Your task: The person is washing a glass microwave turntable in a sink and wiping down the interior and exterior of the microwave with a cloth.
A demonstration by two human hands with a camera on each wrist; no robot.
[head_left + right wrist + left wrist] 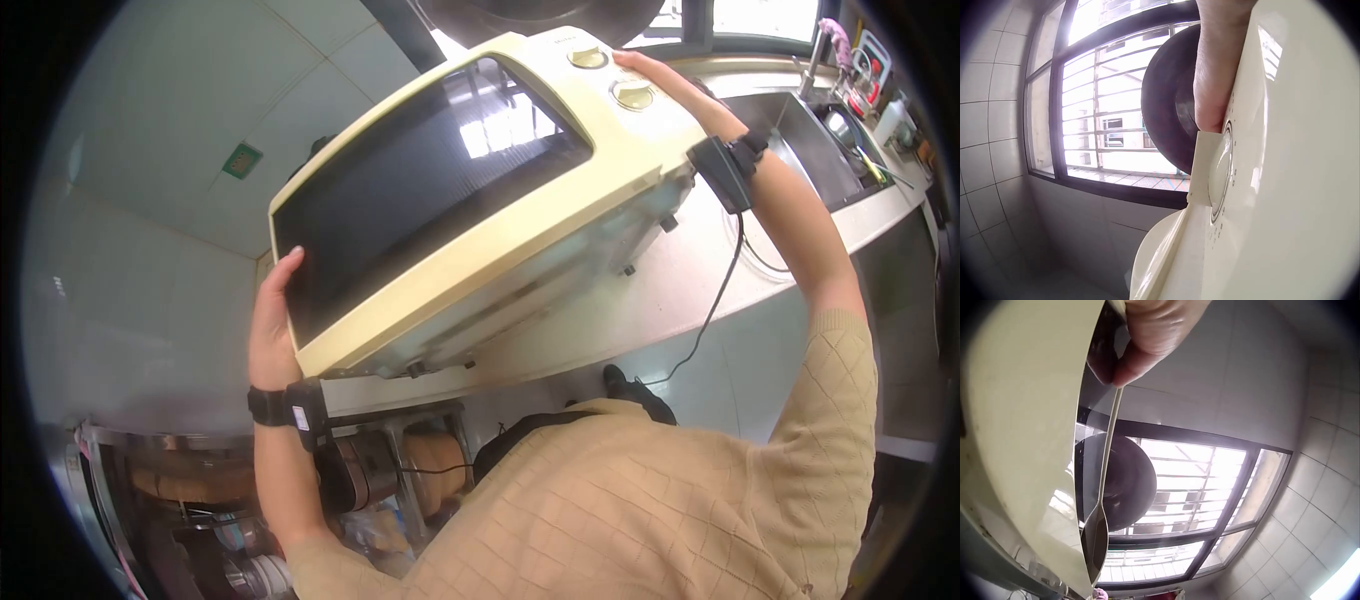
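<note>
A cream microwave oven with a dark glass door and two dial knobs fills the middle of the head view, raised and tilted so its underside and small feet show. My left hand grips its left side, the thumb lying on the front by the door's edge; the other fingers are hidden behind. My right hand holds the opposite side near the knobs, mostly covered by the casing. In the left wrist view, the thumb shows beside the door. In the right wrist view, a finger lies close to a dial.
A white countertop runs below the oven. On the right are a steel sink and a bottle. A big dark wok is by the barred window. Shelves with pots stand below at the left.
</note>
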